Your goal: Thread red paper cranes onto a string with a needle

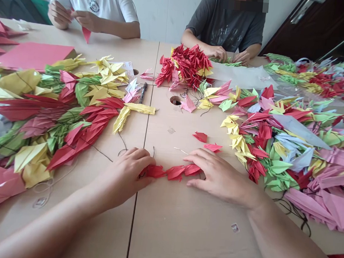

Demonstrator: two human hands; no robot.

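A short row of red origami cranes (170, 171) lies on a dark thread on the pale wooden table (165, 208), between my two hands. My left hand (126, 171) is curled, its fingertips pinching the row's left end. My right hand (216, 175) lies spread with its fingers extended, its thumb and fingertips touching the red crane at the row's right end. Two loose red cranes (207, 142) lie just beyond my right fingers. Heaps of strung multicoloured paper cranes (58, 115) spread out to the left, and more (287, 151) lie to the right.
Across the table, one person's hands (82, 20) fold red paper, and another person's hands (223, 54) rest near green cranes. A heap of red cranes (185, 66), a black marker (143, 92), and a red paper stack (34, 56) lie on the table.
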